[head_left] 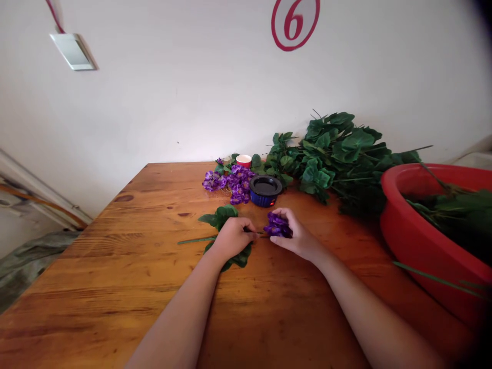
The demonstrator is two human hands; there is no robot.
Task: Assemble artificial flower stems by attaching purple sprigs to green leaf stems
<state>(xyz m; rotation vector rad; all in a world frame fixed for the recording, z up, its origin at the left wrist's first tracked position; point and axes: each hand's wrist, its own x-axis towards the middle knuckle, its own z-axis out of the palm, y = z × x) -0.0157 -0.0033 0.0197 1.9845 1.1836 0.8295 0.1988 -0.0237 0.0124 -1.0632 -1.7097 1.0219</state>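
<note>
My left hand point(235, 236) is closed on an artificial leaf stem point(196, 240), whose green leaves point(219, 217) spread on both sides of the hand. The bare end of the stem points left, low over the table. In my right hand point(298, 238) is a purple artificial flower head point(277, 225), held between thumb and fingers. Its thin stalk end meets the leaf stem's tip close to my left fingertips; whether the two are joined I cannot tell. Just beyond the hands stands a small blue pot point(265, 197) with a black rim and a lit red light.
Behind the hands lies a pile of purple flowers point(238, 179) beside a small red-and-white cup point(243, 160). Green leaf stems point(346, 148) are heaped against the wall at the right. A large red tub point(400, 215) with more greenery stands on the wooden table's point(115, 266) right side.
</note>
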